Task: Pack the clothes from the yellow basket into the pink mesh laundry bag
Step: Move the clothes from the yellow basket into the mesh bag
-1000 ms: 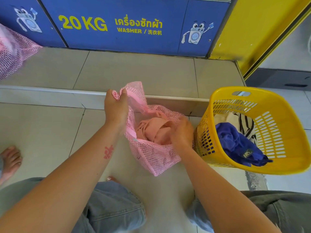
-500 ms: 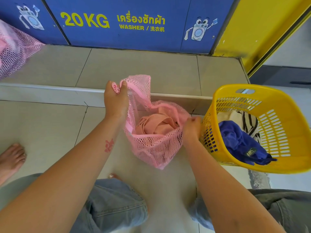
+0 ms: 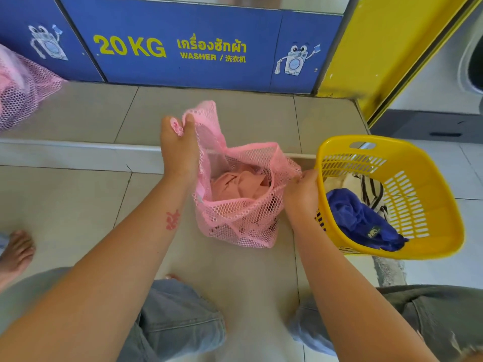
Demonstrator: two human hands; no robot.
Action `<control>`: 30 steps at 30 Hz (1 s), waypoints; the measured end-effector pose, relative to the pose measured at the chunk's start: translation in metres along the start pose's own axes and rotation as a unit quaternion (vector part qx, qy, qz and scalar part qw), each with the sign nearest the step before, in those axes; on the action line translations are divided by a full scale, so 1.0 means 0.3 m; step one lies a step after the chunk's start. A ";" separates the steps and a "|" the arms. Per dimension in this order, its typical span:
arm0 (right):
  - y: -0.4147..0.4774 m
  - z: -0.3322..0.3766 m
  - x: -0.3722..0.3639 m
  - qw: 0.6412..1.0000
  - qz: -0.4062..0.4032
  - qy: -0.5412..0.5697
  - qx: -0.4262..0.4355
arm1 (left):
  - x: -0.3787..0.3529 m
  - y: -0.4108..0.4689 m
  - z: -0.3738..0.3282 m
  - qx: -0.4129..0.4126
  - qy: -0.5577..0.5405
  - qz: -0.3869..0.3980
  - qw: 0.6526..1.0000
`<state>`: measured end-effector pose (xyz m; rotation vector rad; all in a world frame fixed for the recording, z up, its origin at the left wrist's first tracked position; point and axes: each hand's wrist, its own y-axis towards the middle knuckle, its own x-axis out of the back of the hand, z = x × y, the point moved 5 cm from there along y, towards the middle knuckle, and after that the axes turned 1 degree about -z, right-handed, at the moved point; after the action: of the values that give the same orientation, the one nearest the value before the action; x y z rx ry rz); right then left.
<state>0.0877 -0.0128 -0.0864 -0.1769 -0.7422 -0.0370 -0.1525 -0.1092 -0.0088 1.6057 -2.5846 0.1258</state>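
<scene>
The pink mesh laundry bag point(image 3: 235, 218) stands on the tiled floor in the middle, its mouth held wide. My left hand point(image 3: 177, 150) pinches the bag's left rim and lifts it. My right hand point(image 3: 300, 194) grips the right rim, beside the basket wall. A peach-pink garment point(image 3: 240, 186) lies inside the bag. The yellow basket point(image 3: 428, 189) sits tilted at the right, holding a blue garment point(image 3: 360, 220) and a black-and-white striped cloth point(image 3: 371, 189) over a cream piece.
A raised tiled step point(image 3: 78, 152) runs behind the bag, below blue washer panels point(image 3: 183, 48). Another pink mesh bag point(image 3: 21, 92) rests on the step at far left. A bare foot point(image 3: 15, 252) shows at the left edge. My knees are at the bottom.
My right hand came out of the bag, leaving the peach-pink garment inside, and took hold of the bag's right rim. Both hands pulled the mouth wider and the left raised its side.
</scene>
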 end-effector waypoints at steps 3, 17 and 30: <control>-0.015 0.004 -0.008 0.998 0.032 -0.057 0.022 | -0.024 -0.052 0.054 0.016 0.026 0.025 0.999; 0.153 0.032 0.247 0.980 -0.069 -0.121 0.145 | -0.141 -0.138 -0.010 -0.029 0.038 0.038 0.998; 0.357 -0.427 0.165 0.867 0.263 -0.395 -0.152 | -0.274 -0.174 0.012 -0.012 0.013 0.027 0.999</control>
<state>0.2201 0.0719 -0.1613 -0.7217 -1.4862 0.4696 -0.0697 -0.0596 -0.0216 1.5176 -2.5998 0.1188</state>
